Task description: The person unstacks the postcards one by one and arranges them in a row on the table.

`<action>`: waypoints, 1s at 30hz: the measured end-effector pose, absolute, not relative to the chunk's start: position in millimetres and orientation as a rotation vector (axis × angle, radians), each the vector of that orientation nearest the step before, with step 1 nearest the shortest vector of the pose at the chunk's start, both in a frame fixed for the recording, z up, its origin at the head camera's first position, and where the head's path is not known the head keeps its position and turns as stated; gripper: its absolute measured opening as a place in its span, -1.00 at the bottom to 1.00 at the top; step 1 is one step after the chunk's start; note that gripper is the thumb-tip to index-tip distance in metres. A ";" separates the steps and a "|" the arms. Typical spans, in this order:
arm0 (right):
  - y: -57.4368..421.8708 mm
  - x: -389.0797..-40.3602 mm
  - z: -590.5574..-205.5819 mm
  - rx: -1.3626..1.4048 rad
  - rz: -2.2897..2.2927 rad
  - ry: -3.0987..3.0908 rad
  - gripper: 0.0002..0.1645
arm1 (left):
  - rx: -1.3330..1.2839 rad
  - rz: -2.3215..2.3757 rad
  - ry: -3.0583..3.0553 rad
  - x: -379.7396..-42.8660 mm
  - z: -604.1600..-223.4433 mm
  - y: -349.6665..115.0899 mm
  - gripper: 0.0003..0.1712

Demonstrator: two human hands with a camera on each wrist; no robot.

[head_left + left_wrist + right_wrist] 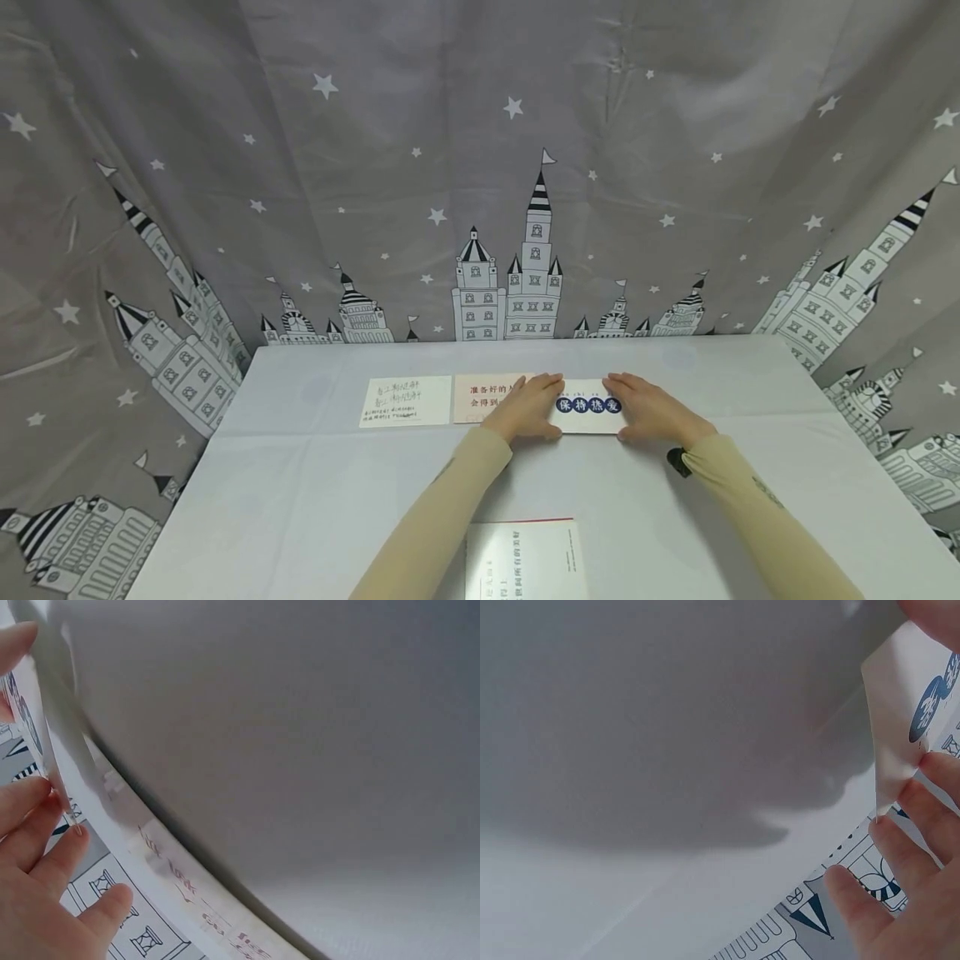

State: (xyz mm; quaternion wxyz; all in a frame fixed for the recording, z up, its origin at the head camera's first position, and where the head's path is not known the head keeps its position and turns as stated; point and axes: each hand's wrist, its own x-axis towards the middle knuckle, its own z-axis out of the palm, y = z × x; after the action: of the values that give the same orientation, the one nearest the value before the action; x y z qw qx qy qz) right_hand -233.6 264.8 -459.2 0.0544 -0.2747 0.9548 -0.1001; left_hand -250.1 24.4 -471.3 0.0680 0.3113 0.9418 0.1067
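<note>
A white card (589, 416) with white characters in blue circles spans the gap between the two hands. The left hand (531, 408) pinches its left end between thumb and fingers, and the right hand (651, 412) pinches the right end. In the right wrist view, the card (896, 705) looks tilted off the tabletop, with fingertips along its far edge. Partly covered by the left hand lies a pale pink card (480, 398) with red characters. To its left is a cream card (406, 402) with black handwriting.
Near the front edge of view lies a white printed stack of cards or booklet (525, 560) with a red edge, partly hidden by the left forearm. A white cloth covers the table (285, 500). Behind it hangs a grey curtain (420, 183) with castles and stars.
</note>
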 end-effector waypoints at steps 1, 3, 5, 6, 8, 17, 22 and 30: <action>265.1 -234.9 -459.1 -0.834 -0.306 2.897 0.02 | 0.933 0.325 2.833 -251.4 -471.5 24.8 -0.02; 265.8 -237.4 -458.9 -0.829 -0.307 2.891 0.03 | 0.922 0.340 2.828 -254.1 -472.0 25.5 -0.03; 266.1 -240.0 -458.5 -0.827 -0.307 2.887 0.03 | 0.916 0.347 2.824 -257.1 -472.9 26.0 -0.02; 266.2 -241.2 -458.4 -0.822 -0.309 2.883 0.03 | 0.915 0.350 2.825 -258.4 -473.3 26.3 -0.02; 266.1 -242.9 -457.2 -0.817 -0.317 2.876 0.03 | 0.911 0.355 2.820 -260.5 -473.5 26.8 -0.03; 265.5 -250.7 -457.3 -0.812 -0.309 2.851 0.01 | 0.890 0.371 2.801 -264.6 -470.5 27.3 -0.04; 266.6 -255.1 -458.4 -0.816 -0.310 2.846 0.03 | 0.876 0.368 2.801 -266.6 -470.6 28.2 -0.05; 266.8 -262.7 -461.7 -0.764 -0.309 2.815 0.06 | 0.860 0.315 2.812 -271.2 -473.5 32.9 -0.05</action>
State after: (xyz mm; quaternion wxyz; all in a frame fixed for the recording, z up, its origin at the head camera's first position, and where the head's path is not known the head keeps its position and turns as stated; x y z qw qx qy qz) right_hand -262.7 266.8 -461.7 0.1037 -0.2592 0.9545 -0.1049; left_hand -271.2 32.9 -473.5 0.0918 0.2895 0.9468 0.1061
